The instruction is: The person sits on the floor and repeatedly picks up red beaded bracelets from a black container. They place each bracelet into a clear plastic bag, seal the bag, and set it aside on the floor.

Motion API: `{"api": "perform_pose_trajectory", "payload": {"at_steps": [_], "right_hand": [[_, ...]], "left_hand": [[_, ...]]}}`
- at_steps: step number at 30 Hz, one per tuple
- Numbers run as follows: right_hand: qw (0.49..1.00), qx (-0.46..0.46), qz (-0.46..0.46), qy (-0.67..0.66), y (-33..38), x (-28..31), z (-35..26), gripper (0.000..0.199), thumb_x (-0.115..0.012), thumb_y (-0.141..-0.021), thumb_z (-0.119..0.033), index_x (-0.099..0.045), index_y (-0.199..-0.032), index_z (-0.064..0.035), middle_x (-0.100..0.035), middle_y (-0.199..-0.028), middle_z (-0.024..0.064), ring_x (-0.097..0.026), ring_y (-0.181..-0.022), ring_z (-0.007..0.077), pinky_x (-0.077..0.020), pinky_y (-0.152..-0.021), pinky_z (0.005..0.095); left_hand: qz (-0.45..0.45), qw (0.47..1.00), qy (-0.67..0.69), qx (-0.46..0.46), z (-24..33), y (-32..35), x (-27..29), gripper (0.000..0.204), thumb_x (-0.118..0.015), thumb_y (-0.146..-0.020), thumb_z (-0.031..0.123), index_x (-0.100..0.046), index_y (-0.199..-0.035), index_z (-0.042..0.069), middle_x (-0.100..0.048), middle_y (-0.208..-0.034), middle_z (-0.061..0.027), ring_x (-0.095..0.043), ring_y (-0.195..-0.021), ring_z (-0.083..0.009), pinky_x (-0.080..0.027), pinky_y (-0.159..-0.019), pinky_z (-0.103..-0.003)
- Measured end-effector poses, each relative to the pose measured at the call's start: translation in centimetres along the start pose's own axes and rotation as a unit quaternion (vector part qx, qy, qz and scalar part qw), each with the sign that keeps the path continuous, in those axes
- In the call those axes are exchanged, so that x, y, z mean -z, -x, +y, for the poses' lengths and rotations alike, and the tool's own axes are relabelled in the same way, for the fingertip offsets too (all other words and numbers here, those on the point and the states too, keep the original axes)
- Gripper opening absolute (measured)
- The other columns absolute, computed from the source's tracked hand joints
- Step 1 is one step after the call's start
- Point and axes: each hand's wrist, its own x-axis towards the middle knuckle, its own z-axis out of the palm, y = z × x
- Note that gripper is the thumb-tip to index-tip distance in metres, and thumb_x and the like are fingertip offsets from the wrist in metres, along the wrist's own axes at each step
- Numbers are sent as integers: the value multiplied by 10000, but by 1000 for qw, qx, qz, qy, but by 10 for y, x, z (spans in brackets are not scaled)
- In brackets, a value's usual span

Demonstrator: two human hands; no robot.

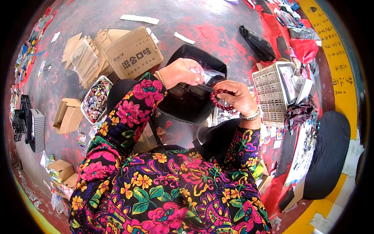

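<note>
My left hand (182, 73) pinches the edge of a small clear plastic bag (213, 73), and the bag's film stretches across toward the other hand. A bracelet of round dark red beads (214, 100) hangs from the closed fingers of my right hand (239, 98), beside the bag's near edge. Whether these fingers also grip the bag, I cannot tell. Both hands are over a black open bin (183, 50). Inside it lie dark red items in clear wrapping, partly hidden by the hands. Each of my wrists wears a beaded bracelet of its own.
Left of the bin are a printed cardboard carton (134, 52), flattened cardboard, a white basket (83, 104) of small packets and an open brown box (69, 117). A cream plastic crate (269, 93) stands close on the right, near a black cushioned seat (329, 156).
</note>
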Motion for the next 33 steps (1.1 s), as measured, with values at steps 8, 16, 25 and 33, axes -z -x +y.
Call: {"api": "perform_pose_trajectory", "payload": {"at_steps": [8,16,25,33], "right_hand": [[999,3,16,-34,1,-1,5,167,-660,-744,-22,-636,-909,-10,-626,-856,73,-596,-781,158,-463,-714,261],[999,-11,21,-38,0,1,4,173,-662,-739,-9,-639,-911,-8,-624,-885,70,-592,-797,150,-462,-728,258],[990,-102,65,-74,8,8,-1,162,-644,-776,-19,-647,-937,-9,-613,-870,22,-570,-761,115,-463,-687,230],[959,-41,124,-253,4,-2,-16,213,-612,-823,-24,-606,-1034,3,-621,-820,41,-576,-700,92,-452,-613,196]], "left_hand": [[5,980,-199,-4,3,1,-2,187,-639,-755,77,-625,-910,-26,-628,-879,-62,-568,-839,-118,-436,-805,-243],[81,946,-298,-99,-9,-7,1,154,-628,-796,135,-644,-833,-13,-636,-773,-35,-570,-738,-102,-460,-712,-252],[185,799,-552,-150,-18,-10,2,103,-609,-753,154,-627,-770,54,-623,-732,-106,-606,-719,-262,-473,-654,-336],[174,777,-593,-119,-23,-13,-1,99,-590,-730,146,-635,-757,62,-630,-747,-116,-609,-759,-291,-478,-694,-375]]}}
